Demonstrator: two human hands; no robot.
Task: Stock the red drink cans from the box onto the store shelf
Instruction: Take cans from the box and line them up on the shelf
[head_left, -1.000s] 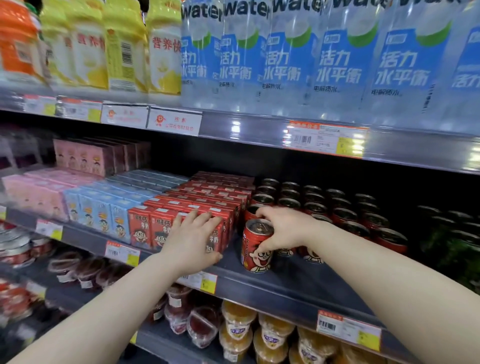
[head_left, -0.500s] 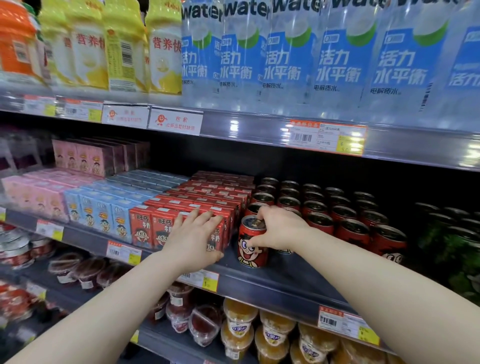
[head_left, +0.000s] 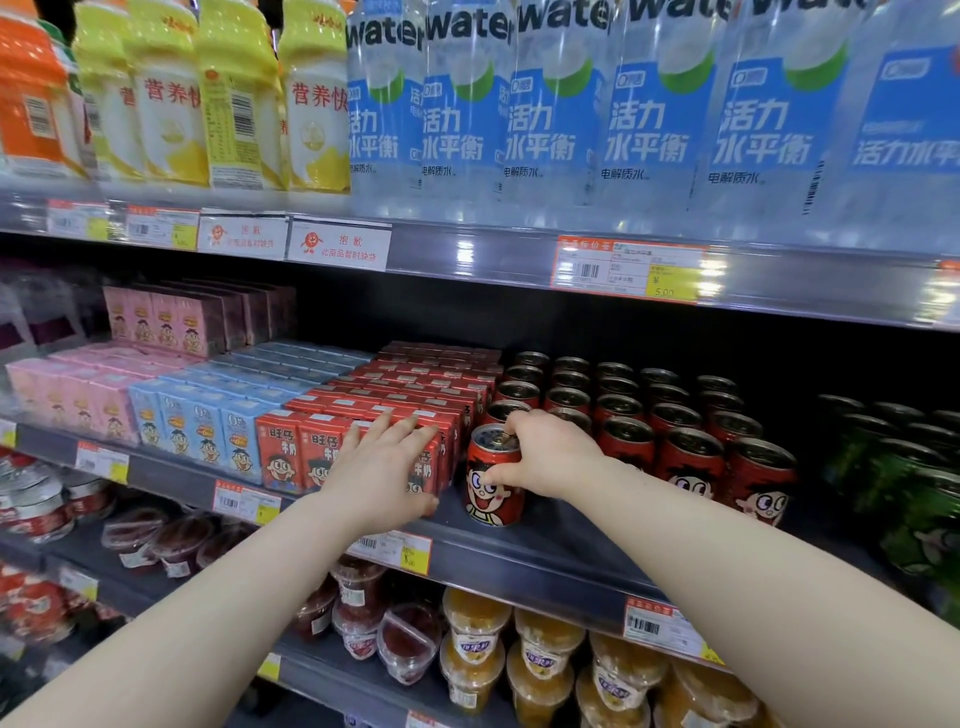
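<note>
A red drink can (head_left: 491, 488) with a cartoon face stands upright on the middle shelf (head_left: 550, 564), at the front of the left can row. My right hand (head_left: 545, 457) grips it from the right, thumb on its face and fingers over its top. Rows of the same red cans (head_left: 691, 457) fill the shelf behind and to the right. My left hand (head_left: 384, 473) rests flat with spread fingers against the red milk cartons (head_left: 311, 457) just left of the can. No box is in view.
Blue cartons (head_left: 208, 431) and pink cartons (head_left: 67, 395) continue left on the same shelf, green cans (head_left: 914, 467) at the right. Water bottles (head_left: 561, 114) and yellow bottles (head_left: 171, 98) fill the shelf above. Jelly cups (head_left: 472, 639) sit on the shelf below.
My right hand has set the can a little further back and left, close beside the red cartons. My left hand has stayed on the cartons.
</note>
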